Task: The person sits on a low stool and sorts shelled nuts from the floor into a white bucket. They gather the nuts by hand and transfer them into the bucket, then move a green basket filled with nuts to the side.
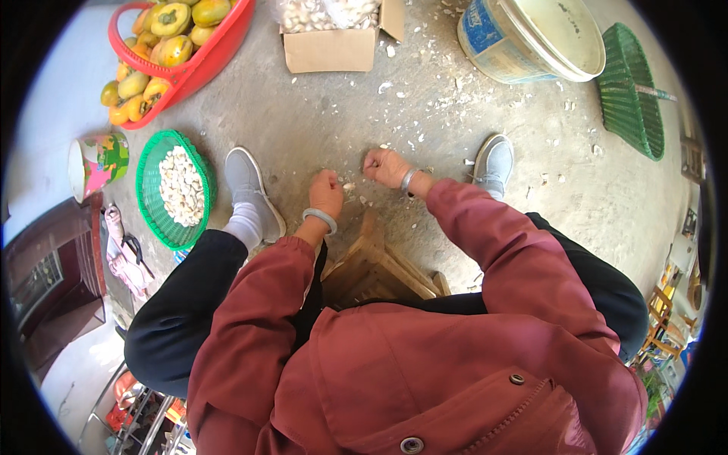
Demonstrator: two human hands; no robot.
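My left hand point(326, 192) is held low over the concrete floor between my shoes, with its fingers curled. Just to its right a pale clove-like piece point(348, 186) shows near the fingertips; whether it lies on the floor or is touched is unclear. My right hand point(388, 168) is a little farther forward, its fingers bent inward and their tips hidden. I cannot tell whether either hand has something small in it. Left of my left shoe stands a green woven plastic basket point(149, 196) with many whitish cloves point(181, 186), which look like garlic.
A cardboard box point(330, 51) holds bagged cloves point(298, 16). A red basket point(219, 54) holds yellow-orange fruit point(173, 51). There are a white bucket point(506, 42), a dark green basket point(620, 96), a colourful tub point(108, 162) and a wooden stool point(369, 250). Peel scraps point(455, 102) litter the floor.
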